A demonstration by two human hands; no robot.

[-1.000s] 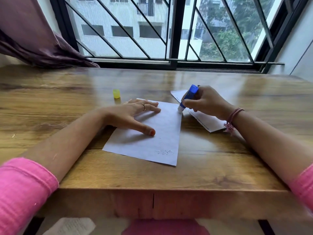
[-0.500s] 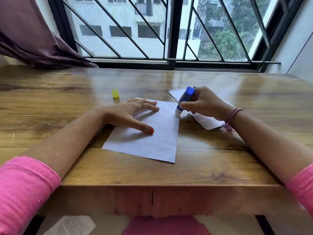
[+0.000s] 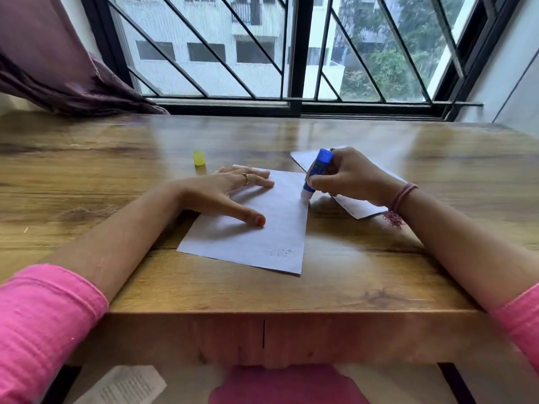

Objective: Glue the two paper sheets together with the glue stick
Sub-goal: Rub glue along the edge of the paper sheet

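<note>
— Across the whole lower view I see the wooden desk [image 3: 364,275], set against a barred window [image 3: 291,53], with a purple curtain [image 3: 52,71] bunched at its far left. What do you make of the paper?

— Two sheets. I see the nearer sheet [image 3: 262,237] lying flat at the middle of the desk. The second sheet [image 3: 355,207] lies to its right and slightly farther back, mostly hidden under the right hand [image 3: 350,177].

— And the hands?

— I see the left hand [image 3: 221,191] spread flat, palm down, on the left part of the nearer sheet; its grip is open, holding nothing. The right hand has its grip closed around the blue glue stick [image 3: 317,172].

— Where exactly is the stick?

— Tilted, blue end up and away, white tip down at the right edge of the nearer sheet, about halfway along its far part. I cannot tell whether the tip presses the paper or the desk just beside it.

— Anything smaller?

— A yellow cap [image 3: 199,158] stands on the desk beyond the left hand, apart from both sheets.
</note>
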